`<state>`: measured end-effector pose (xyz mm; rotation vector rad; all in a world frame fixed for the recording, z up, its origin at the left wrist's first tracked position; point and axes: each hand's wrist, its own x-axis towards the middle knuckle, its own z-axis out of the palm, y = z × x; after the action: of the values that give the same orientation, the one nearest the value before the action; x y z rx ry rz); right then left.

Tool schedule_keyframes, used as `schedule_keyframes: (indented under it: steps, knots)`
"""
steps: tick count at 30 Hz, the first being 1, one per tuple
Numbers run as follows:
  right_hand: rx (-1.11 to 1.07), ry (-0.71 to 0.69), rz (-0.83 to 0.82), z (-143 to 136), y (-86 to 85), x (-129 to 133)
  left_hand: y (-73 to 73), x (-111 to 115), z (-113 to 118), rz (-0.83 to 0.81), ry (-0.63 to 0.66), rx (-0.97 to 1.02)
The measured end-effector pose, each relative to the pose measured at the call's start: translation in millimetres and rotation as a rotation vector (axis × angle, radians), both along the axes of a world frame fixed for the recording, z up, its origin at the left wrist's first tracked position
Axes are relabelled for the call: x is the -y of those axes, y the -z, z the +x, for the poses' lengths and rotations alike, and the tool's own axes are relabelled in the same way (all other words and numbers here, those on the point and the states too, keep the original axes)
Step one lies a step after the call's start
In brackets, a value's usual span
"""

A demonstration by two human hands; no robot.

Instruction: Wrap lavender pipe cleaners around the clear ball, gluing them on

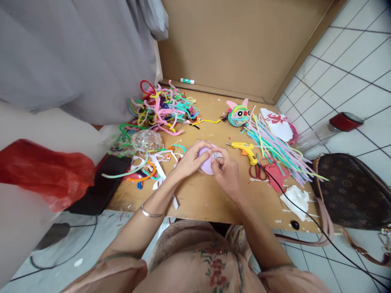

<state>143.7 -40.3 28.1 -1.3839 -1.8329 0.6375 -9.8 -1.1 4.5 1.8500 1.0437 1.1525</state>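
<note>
A round lilac ball with a ribbed surface (206, 166) is between my hands over the middle of the wooden table. My left hand (195, 156) holds it from the left, fingers wrapped over its top. At its right side, the fingers of my right hand (225, 167) are bent and pressed together against the ball; a small greenish patch shows between the hands. Just to the right lies a yellow glue gun (244, 150), with red-handled scissors (259, 172) below it. Behind stands a decorated ball with pink ears and eyes (239, 114).
Tangled fuzzy stems (165, 108) heap at the back left, near a clear faceted ball (147, 140). Straight stems (275, 142), a brown bag (354, 191) and a bottle (324, 134) are at right. The glue gun's black cord crosses the right edge.
</note>
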Motion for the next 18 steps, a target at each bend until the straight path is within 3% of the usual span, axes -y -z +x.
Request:
schedule_keyframes:
  steps: [12, 18]
  knots:
    - [-0.001, -0.009, 0.020, 1.8, 3.9, -0.3, 1.6, -1.6, 1.1, -0.011, -0.024, 0.002]
    - [-0.022, -0.031, 0.037, 2.8, 3.1, -0.6, -10.1, 1.3, -6.3, 0.001, 0.070, -0.083]
